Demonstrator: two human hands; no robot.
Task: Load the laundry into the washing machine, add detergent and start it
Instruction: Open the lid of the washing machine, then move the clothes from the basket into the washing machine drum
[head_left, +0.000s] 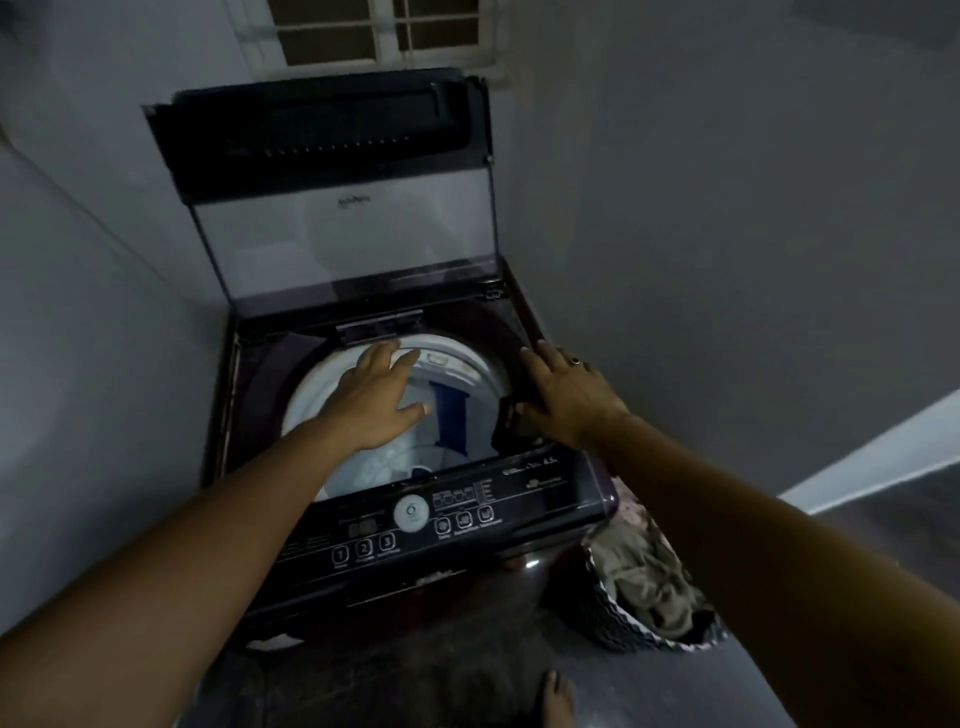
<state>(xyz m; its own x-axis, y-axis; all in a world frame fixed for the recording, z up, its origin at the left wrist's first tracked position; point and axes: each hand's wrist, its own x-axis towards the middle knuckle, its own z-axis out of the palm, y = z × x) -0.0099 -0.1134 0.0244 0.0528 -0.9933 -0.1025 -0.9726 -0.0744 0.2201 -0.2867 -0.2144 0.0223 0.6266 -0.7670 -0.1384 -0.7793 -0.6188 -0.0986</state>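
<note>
Fingers (395, 358) of left hand (371, 397): straight, spread, holding nothing. They reach over the mouth of the drum (311, 395), tips at its white far rim; cannot tell if they touch it. Right hand (569, 397): fingers (540, 358) straight, lying flat along the right edge of the opening, thumb spread toward the drum. Both arms are bare and stretched forward.

Washer (550, 488): dark top-loader set in a corner between grey walls, with a window (332, 31) above it.
Lid (337, 228): raised, standing upright at the back.
Drum: open, pale inside.
Basket (618, 623): on the floor, just beside the washer's right front corner and below the right forearm. Olive and tan clothes (644, 582) are heaped in it.
Panel (519, 499): along the front edge, nearer the camera than both hands, with rows of buttons.
Blue cloth (450, 415): inside the drum, between the two hands, below and right of the left thumb.
Dark cloth (506, 431): draped at the drum's right edge, under the right thumb, which rests across it. Cannot tell if it is pinched.
Foot (558, 696): bare, on the floor before the washer.
Dial (411, 512): round, white, mid-panel.
Ring (575, 360): dark stone, on a right finger.
</note>
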